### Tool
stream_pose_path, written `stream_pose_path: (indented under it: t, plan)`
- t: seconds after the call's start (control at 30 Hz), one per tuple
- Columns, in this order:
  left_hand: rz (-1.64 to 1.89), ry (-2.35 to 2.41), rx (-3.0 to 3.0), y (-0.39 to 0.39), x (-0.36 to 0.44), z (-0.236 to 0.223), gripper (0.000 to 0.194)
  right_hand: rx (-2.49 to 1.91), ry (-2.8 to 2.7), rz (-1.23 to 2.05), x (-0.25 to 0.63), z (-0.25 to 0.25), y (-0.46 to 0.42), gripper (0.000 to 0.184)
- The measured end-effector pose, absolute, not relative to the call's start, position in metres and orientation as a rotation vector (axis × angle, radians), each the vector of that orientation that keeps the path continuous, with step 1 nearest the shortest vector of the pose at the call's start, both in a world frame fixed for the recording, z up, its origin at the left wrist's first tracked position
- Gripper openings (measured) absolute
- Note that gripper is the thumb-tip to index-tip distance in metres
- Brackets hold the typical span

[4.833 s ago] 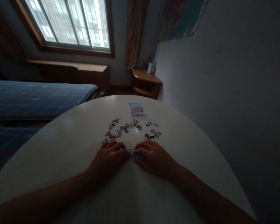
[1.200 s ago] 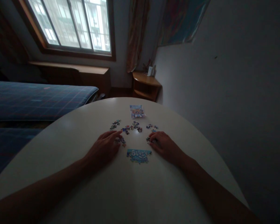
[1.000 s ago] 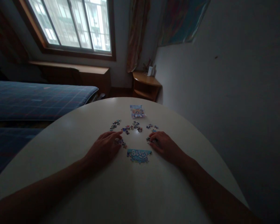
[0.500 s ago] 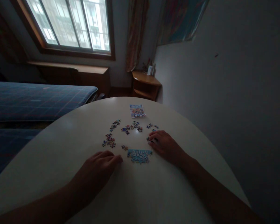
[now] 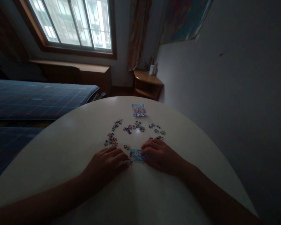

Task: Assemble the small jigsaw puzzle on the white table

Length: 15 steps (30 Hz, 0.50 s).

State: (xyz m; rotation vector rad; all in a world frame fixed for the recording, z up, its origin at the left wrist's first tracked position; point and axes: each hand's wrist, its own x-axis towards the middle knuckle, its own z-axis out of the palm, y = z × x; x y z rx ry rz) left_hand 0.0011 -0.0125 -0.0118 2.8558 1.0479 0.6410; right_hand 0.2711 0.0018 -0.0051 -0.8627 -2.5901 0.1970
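Note:
A joined jigsaw puzzle section (image 5: 136, 154), light blue with white lettering, lies flat on the round white table (image 5: 140, 193) in front of me. My right hand (image 5: 160, 156) rests over its right half, the fingers and thumb bent around it and hiding that part. On its left, my left hand (image 5: 111, 161) has thumb and fingertips closed on a small puzzle piece (image 5: 130, 161) at the section's lower left corner. Whether the piece is joined to the section, I cannot tell. A loose puzzle piece (image 5: 126, 147) lies just above the section's left end.
Loose puzzle pieces lie in an arc: a left cluster (image 5: 111, 139), an upper left group (image 5: 117, 124), a middle group (image 5: 137, 125) and a right group (image 5: 157, 128). Behind them is a printed picture sheet (image 5: 139, 110). A plaid mattress (image 5: 42, 100) stands left; a wall (image 5: 215, 93) rises right.
My right hand has moved left from the loose pieces onto the joined section. My left hand has shifted right to the section's lower left corner, with a piece now at its fingertips.

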Motion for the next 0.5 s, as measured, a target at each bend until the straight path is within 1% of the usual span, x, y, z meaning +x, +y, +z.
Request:
stream_pose_path:
  t: [0.23,0.37,0.5]
  plan:
    - [0.559,1.003,2.890,-0.020,0.002,-0.011,0.017,-0.881,-2.581,0.211,0.275,-0.004,0.004,0.013]
    - [0.476,0.838,2.986,-0.027,0.002,-0.006,0.017,-0.904,-2.580,0.214,0.277,-0.007,0.004,0.011]
    - [0.358,0.764,3.030,-0.033,0.000,0.000,0.032,-0.903,-2.566,0.221,0.278,-0.008,0.005,0.010]
